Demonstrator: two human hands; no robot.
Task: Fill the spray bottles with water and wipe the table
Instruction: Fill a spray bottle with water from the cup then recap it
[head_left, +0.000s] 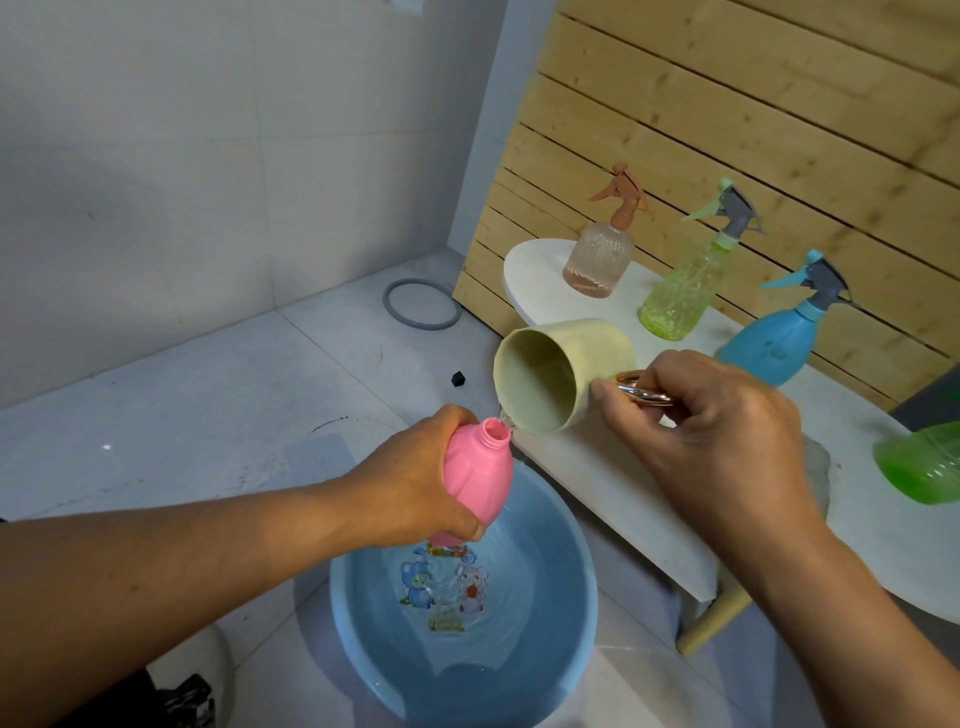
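**Inspector:** State the left hand's position.

**Assistant:** The left hand (434, 480) grips a pink bottle (478, 483), fingers curled round its body. The bottle has no spray head; its open neck tilts up and to the right. It is held above a blue basin (582, 561) that stands on the tiled floor (234, 374).

**Inspector:** The right hand?

**Assistant:** The right hand (722, 431) holds a cream cup (563, 376) by its shiny metal handle (644, 387), fingers wrapped round the handle. The cup is tipped well over, mouth facing the camera, its lower lip just beside the bottle's neck. A thin stream of water shows at that lip, meeting the neck.

**Inspector:** Contents of the basin?

**Assistant:** Water, with cartoon prints visible on the bottom through it.

**Inspector:** The table?

**Assistant:** A white table (613, 483) stands to the right, against a slatted wooden panel (727, 104). On it, upright and with spray heads fitted: a clear pinkish spray bottle (600, 260) at the far end, a yellow-green spray bottle (685, 291) next, then a blue spray bottle (769, 348), partly behind the right hand. A darker green bottle (924, 462) is at the right edge of view; blurred and cut off.

**Inspector:** Anything else on the floor?

**Assistant:** A grey ring (422, 310) near the wall and a small black object (457, 378) nearer the table.
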